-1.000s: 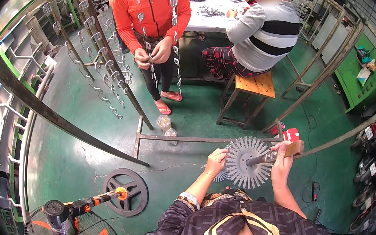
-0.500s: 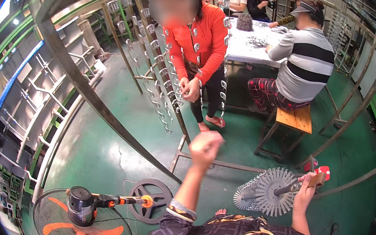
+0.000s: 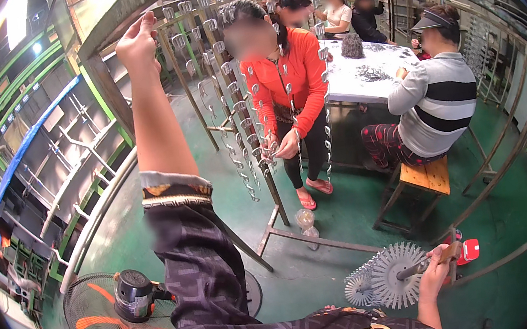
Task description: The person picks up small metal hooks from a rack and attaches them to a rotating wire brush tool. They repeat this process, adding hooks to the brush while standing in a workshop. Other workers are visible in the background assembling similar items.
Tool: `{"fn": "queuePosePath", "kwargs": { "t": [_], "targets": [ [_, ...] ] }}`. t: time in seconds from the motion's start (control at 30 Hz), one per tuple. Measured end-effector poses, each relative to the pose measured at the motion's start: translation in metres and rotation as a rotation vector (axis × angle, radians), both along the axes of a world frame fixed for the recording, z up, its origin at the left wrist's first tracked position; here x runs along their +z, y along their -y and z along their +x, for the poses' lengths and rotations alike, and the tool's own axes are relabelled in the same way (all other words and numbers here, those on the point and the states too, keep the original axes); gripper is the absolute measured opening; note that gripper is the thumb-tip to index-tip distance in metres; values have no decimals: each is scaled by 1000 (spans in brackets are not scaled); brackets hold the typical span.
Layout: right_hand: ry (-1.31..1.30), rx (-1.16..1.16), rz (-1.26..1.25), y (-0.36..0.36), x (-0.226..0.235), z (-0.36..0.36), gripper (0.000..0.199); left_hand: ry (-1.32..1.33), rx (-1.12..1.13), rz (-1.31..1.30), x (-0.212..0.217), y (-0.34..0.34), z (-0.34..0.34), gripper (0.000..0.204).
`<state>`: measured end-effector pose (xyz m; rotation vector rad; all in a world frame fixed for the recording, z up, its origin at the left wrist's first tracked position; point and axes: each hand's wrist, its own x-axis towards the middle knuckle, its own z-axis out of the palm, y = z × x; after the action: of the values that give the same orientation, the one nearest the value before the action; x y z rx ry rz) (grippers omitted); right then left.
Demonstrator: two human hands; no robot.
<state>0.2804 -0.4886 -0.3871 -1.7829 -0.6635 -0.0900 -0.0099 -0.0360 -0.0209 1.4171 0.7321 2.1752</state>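
Note:
My left hand (image 3: 138, 47) is raised high at the upper left, beside the corner of a metal frame (image 3: 92, 51). Its fingertips are pinched together; whatever they hold is too small to make out. Low on the right, my right hand (image 3: 431, 280) grips a brown wooden piece (image 3: 453, 252) at the end of a metal shaft. On that shaft sits a grey metal wheel (image 3: 401, 275) with many flat spokes round its rim. A similar, smaller-looking spoked wheel (image 3: 359, 289) lies behind it to the left.
Chains of metal hooks (image 3: 236, 112) hang from the frame, where a person in red (image 3: 289, 74) handles them. Another person sits on a wooden stool (image 3: 426, 176) by a white table (image 3: 349, 93). A fan (image 3: 122, 323) stands lower left; a lower bar (image 3: 317, 239) crosses ahead.
My left hand has risen from the middle up to the frame's upper left corner. My right hand keeps its grip. The person in red has brought both hands to a hanging chain.

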Motion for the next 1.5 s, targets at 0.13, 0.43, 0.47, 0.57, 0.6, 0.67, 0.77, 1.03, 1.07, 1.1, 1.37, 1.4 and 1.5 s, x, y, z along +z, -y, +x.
{"fn": "queuePosePath", "kwargs": {
  "t": [0.13, 0.43, 0.47, 0.57, 0.6, 0.67, 0.77, 1.03, 1.07, 1.1, 1.37, 1.4, 1.5],
  "targets": [
    [-19, 3, 8, 2, -4, 1, 28, -102, -3, -200, 28, -18, -3, 22],
    [-15, -28, 11, 3, -6, 3, 31, -240, -4, -210, 41, -41, 4, 22],
    [-20, -29, 15, 3, -6, 4, 31, -216, 9, -224, 43, -41, 9, 21],
    [-15, -42, 9, 2, -2, 2, 32, -263, 8, -194, 44, -54, 13, 20],
    [-6, -52, 1, 2, -1, 2, 32, -261, -26, -211, 43, -54, 16, 19],
    [8, -66, 6, 2, -3, 2, 32, -258, -89, -246, 38, -51, 19, 19],
    [27, -66, 5, 4, -5, 4, 32, -146, -457, -210, 34, -50, 16, 19],
    [3, -83, 18, 5, -3, 5, 33, -204, -778, -269, 35, -57, 6, 24],
    [10, -88, 16, 4, -4, 5, 32, -202, -793, -274, 36, -59, 2, 24],
    [17, -92, 14, 4, -5, 5, 32, -201, -807, -280, 37, -61, -1, 23],
    [20, -71, 14, 2, 3, 2, 28, -243, -800, -273, 39, -63, -3, 21],
    [29, -67, 9, 3, 2, 2, 28, -253, -748, -272, 41, -65, -3, 21],
    [4, -72, 9, 4, -2, 5, 28, -246, -647, -290, 45, -67, 0, 17]
  ]
}}
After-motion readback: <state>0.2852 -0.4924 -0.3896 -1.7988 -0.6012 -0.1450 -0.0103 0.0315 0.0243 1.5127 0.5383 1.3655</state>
